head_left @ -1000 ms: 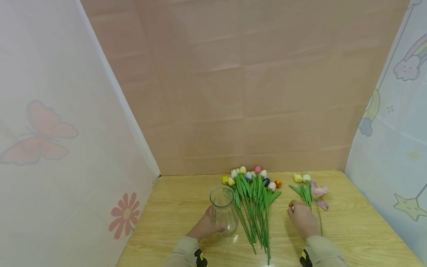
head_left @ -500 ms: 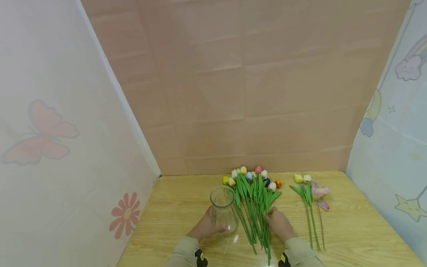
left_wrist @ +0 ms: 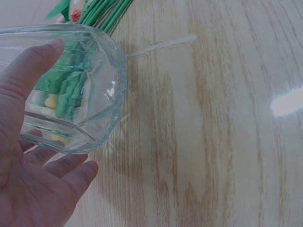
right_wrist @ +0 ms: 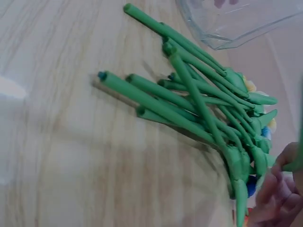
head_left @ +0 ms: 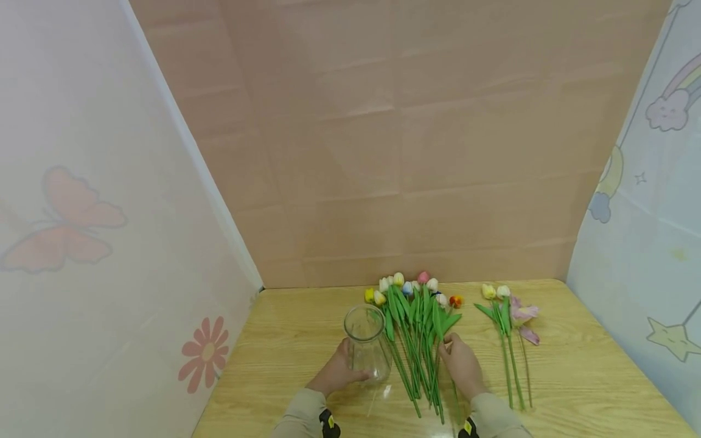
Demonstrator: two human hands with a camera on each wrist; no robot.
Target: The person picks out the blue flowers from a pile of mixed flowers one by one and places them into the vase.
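My left hand (head_left: 336, 370) grips a clear glass vase (head_left: 368, 353) at the table's left-centre, thumb on one side and fingers round the other. In the left wrist view the vase (left_wrist: 106, 90) looks empty, with green leaves showing through its glass. Just right of it lies a bunch of artificial tulips (head_left: 411, 328), blooms toward the back wall, green stems toward me. My right hand (head_left: 462, 367) pinches the stem of a white tulip (head_left: 441, 300) at the bunch's right side. The right wrist view has the fingers (right_wrist: 270, 189) at its edge, a green stem (right_wrist: 298, 163) between them.
Farther right on the wooden table (head_left: 569, 371) lie a yellow tulip (head_left: 488, 291), a white tulip (head_left: 503, 292) and a pink-purple flower (head_left: 523, 313) with spread petals. A brown backdrop (head_left: 405, 182) rises behind; printed white panels (head_left: 109, 340) flank both sides.
My right hand has moved left from the separate flowers to the bunch and now pinches a white tulip, its bloom shifted slightly left and up. The left hand and vase stay put.
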